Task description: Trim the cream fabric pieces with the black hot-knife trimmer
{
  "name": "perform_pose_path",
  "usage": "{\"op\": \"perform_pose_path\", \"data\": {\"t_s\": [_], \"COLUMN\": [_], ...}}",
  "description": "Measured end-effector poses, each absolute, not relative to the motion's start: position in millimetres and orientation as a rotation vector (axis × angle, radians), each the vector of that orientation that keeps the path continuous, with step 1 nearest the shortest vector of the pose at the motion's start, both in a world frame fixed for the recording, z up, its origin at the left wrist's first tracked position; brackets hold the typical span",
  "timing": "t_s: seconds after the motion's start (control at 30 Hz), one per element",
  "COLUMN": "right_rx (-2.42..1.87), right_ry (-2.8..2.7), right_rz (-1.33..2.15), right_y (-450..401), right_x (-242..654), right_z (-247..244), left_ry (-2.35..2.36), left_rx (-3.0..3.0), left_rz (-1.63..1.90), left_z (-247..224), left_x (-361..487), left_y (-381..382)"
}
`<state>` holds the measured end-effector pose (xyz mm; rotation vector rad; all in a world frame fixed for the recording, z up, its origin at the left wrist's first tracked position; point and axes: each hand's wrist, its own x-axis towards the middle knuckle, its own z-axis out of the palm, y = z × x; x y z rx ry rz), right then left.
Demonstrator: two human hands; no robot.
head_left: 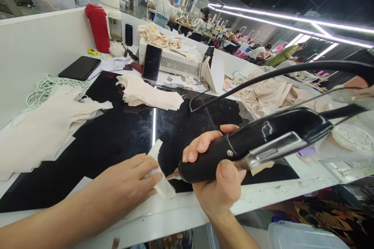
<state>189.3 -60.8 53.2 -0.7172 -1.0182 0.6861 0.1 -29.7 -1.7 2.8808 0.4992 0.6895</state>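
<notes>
A black corded handheld tool (263,136) with a metal lever points left, and my right hand (219,175) is wrapped round its body. Its narrow metal tip is beside a small white fabric piece (165,186) near the front edge of the black glossy sheet (122,140). With its palm down, my left hand (131,183) lies on that fabric piece, fingers extended over it. Pale fabric pieces lie in a stack (150,93) farther back, and a larger stack (43,128) is at the left.
Along the back stand a red container (97,27), a phone (152,62) leaning on a white vented box (181,64), and a white lamp-like object (213,72). A dark tablet (80,68) lies at left, piled fabric (271,93) at right. People work beyond the partition.
</notes>
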Motion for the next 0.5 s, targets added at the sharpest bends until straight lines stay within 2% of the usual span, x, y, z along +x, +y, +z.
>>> {"op": "perform_pose_path", "data": {"t_s": [0.5], "right_rx": [-0.74], "right_ry": [-0.943], "right_rz": [0.673], "right_y": [-55], "right_x": [186], "right_z": [62], "left_ry": [0.481], "left_rx": [2.843], "left_rz": [0.67], "left_z": [-6], "left_x": [-10], "left_y": [-20]}}
